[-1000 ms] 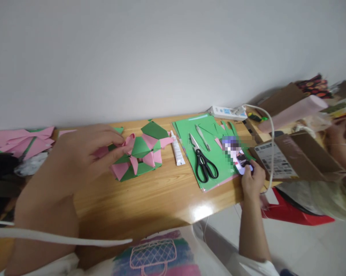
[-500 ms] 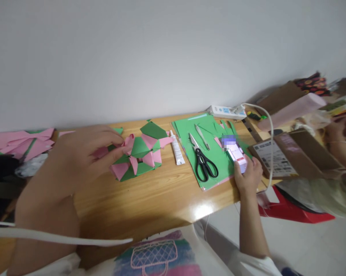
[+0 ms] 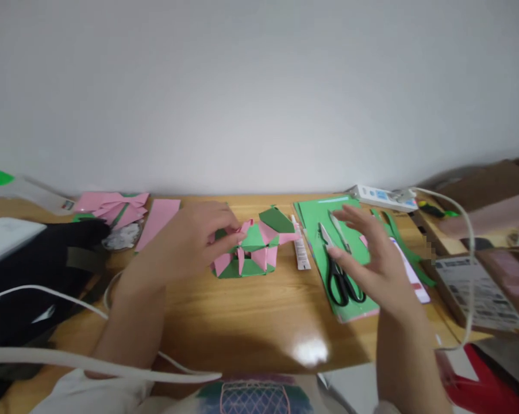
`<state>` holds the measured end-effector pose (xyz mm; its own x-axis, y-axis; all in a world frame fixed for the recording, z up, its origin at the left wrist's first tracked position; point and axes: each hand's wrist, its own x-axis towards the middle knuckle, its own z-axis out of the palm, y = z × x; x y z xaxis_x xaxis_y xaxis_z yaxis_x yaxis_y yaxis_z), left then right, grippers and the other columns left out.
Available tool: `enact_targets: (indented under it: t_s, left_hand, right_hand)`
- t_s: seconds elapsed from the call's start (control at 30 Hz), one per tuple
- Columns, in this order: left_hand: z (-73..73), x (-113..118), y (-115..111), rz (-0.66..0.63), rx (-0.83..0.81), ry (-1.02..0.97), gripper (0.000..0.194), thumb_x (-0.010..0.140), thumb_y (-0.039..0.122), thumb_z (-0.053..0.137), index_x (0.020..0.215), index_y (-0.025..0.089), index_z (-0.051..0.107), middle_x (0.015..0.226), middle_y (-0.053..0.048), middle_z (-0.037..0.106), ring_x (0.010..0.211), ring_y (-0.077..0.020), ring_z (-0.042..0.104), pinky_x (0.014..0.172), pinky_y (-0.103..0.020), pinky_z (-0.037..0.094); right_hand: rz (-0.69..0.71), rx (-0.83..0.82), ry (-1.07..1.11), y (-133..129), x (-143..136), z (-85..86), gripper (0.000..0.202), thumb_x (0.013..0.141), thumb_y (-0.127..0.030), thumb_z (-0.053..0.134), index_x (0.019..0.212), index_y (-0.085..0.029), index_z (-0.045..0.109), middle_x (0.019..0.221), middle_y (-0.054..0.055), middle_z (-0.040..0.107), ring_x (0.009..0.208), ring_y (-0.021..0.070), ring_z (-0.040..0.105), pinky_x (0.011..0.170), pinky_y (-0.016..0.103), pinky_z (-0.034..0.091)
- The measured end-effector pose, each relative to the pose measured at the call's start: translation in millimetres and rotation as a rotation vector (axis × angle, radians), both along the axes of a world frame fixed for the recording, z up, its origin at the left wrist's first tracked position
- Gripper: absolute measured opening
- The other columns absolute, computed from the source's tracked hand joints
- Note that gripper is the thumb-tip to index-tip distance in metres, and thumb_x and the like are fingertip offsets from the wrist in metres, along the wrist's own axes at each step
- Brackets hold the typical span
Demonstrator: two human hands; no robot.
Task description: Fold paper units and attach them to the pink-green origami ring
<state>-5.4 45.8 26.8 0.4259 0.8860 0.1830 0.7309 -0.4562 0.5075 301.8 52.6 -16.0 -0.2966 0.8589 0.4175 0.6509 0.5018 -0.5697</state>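
My left hand [image 3: 199, 236] pinches the upper left part of a folded pink and green paper model [image 3: 253, 267], which rests on the wooden table. Fingers spread and holding nothing, my right hand [image 3: 377, 261] hovers over a green paper stack [image 3: 313, 215]. Below it lie black-handled scissors [image 3: 337, 282] and a slim pale cutter-like tool [image 3: 339, 230]. The phone [image 3: 410, 270] lies on the table behind my right hand, partly hidden by it. Between the model and the stack is a white glue tube [image 3: 301, 250].
A power strip [image 3: 384, 197] with a white cable stands by the wall. At right is a cardboard box [image 3: 479, 287]. On the left are pink folded paper [image 3: 112, 207], a pink sheet [image 3: 160, 215] and a black bag [image 3: 61, 259]. A white cable crosses the lower left foreground.
My right hand has let go of the phone and moved left, its fingers now apart. My left hand stays on the paper model. The view has turned left.
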Motion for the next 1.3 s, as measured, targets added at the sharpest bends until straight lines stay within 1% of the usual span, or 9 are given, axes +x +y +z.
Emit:
enact_targets:
  t_s: [0.07,0.13,0.3,0.4,0.57,0.73,0.87,1.07,1.3]
  left_hand:
    - [-1.8,-1.8,0.4,0.003,-0.023,-0.012,0.029,0.095,0.030,0.048,0.076,0.018,0.065,0.073,-0.001,0.065,0.069,-0.0149,0.056,0.065,-0.029,0.039]
    - [-4.5,-4.7,1.7,-0.003,-0.026,-0.037,0.029,0.096,0.030,0.047,0.075,0.019,0.064,0.071,0.000,0.063,0.068,-0.0148,0.055,0.065,-0.029,0.039]
    - [-10.9,-12.1,8.2,0.056,0.008,-0.088,0.026,0.094,0.029,0.049,0.073,0.021,0.061,0.070,0.001,0.062,0.071,-0.0156,0.054,0.067,-0.030,0.038]
    - [-13.6,-13.6,12.2,0.106,0.004,-0.096,0.025,0.094,0.029,0.051,0.071,0.021,0.058,0.070,0.002,0.061,0.069,-0.0148,0.055,0.065,-0.029,0.037]
    - [-16.8,-11.6,13.9,0.118,-0.018,-0.113,0.017,0.093,0.030,0.054,0.081,0.021,0.061,0.078,0.002,0.067,0.074,-0.0145,0.058,0.067,-0.028,0.040]
    - [-14.9,-7.4,13.9,0.089,-0.029,-0.145,0.003,0.087,0.024,0.063,0.085,0.021,0.062,0.081,0.003,0.070,0.074,-0.0147,0.061,0.065,-0.027,0.042]
    - [-11.8,-5.0,13.6,0.033,-0.041,-0.163,0.003,0.085,0.022,0.063,0.088,0.021,0.062,0.079,0.003,0.070,0.072,-0.0146,0.063,0.064,-0.027,0.044]
    - [-13.5,-4.2,10.1,0.011,0.067,-0.118,0.004,0.086,0.019,0.063,0.087,0.021,0.060,0.078,0.002,0.069,0.076,-0.0159,0.063,0.069,-0.029,0.046]
    - [-14.4,1.0,9.4,-0.005,0.171,-0.109,0.006,0.086,0.016,0.063,0.086,0.021,0.059,0.083,0.001,0.069,0.080,-0.0169,0.064,0.072,-0.030,0.048]
  right_hand:
    - [0.180,-0.024,-0.001,13.1,-41.2,24.1,0.062,0.083,-0.048,0.067,0.136,-0.026,0.044,0.128,0.009,0.062,0.118,0.0255,0.059,0.097,0.044,0.050]
    - [0.287,-0.117,-0.027,22.1,-74.1,35.4,0.060,0.080,-0.047,0.070,0.132,-0.024,0.049,0.121,0.008,0.065,0.109,0.0258,0.063,0.089,0.042,0.053]
    - [0.220,-0.324,-0.046,33.0,-112.0,30.2,0.044,0.083,-0.025,0.063,0.125,-0.020,0.055,0.099,0.006,0.071,0.088,0.0220,0.067,0.078,0.037,0.054]
    - [0.216,-0.304,-0.032,37.9,-115.4,24.2,0.034,0.084,-0.022,0.059,0.118,-0.019,0.059,0.098,0.006,0.072,0.087,0.0220,0.067,0.075,0.034,0.052]
    - [0.252,-0.291,-0.084,41.9,-112.3,22.6,0.014,0.083,-0.021,0.058,0.094,-0.020,0.067,0.081,0.003,0.071,0.074,0.0187,0.064,0.066,0.029,0.047]
    - [0.301,-0.247,-0.091,41.6,-106.2,23.6,0.021,0.083,-0.016,0.058,0.099,-0.021,0.070,0.081,0.001,0.071,0.068,0.0145,0.060,0.059,0.025,0.045]
    - [0.315,-0.213,-0.086,41.4,-104.6,22.8,0.029,0.082,-0.012,0.057,0.107,-0.021,0.069,0.082,0.000,0.072,0.069,0.0136,0.060,0.058,0.023,0.043]
    - [0.313,-0.220,-0.087,42.8,-109.4,20.6,0.023,0.083,-0.011,0.055,0.099,-0.019,0.069,0.084,0.001,0.072,0.072,0.0159,0.061,0.066,0.026,0.043]
    - [0.287,-0.237,-0.113,44.7,-112.9,19.9,0.014,0.081,-0.010,0.054,0.078,-0.019,0.064,0.072,0.001,0.066,0.067,0.0157,0.056,0.063,0.026,0.037]
